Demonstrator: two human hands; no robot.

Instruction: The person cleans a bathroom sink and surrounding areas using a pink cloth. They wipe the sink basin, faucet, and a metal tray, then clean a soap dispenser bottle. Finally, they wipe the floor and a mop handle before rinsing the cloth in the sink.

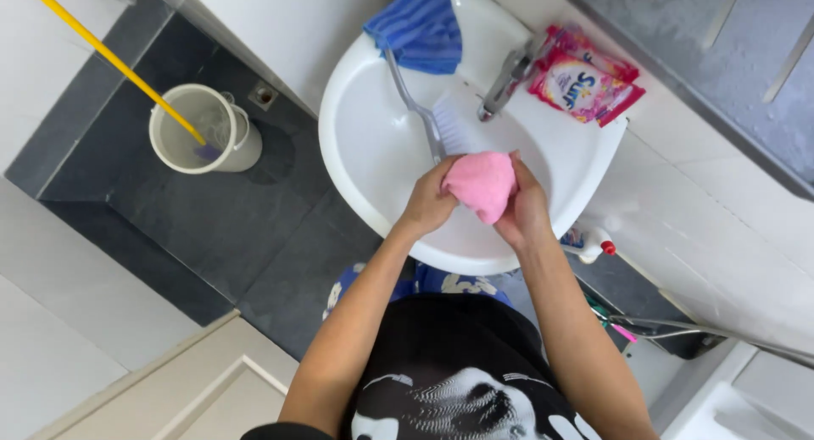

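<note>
Both hands are pressed around a pink cloth (482,184), bunched up over the near part of the white sink (373,152): the left hand (430,204) cups it from the left, the right hand (524,209) clamps it from the right. As a judgement, the cloth is mid-wash or being wrung; whether water runs from the tap (507,77) cannot be told. A scrub brush (437,122) lies in the basin, unused for now. A blue cloth (420,29) hangs on the far rim, pink sachets (585,82) to its right.
</note>
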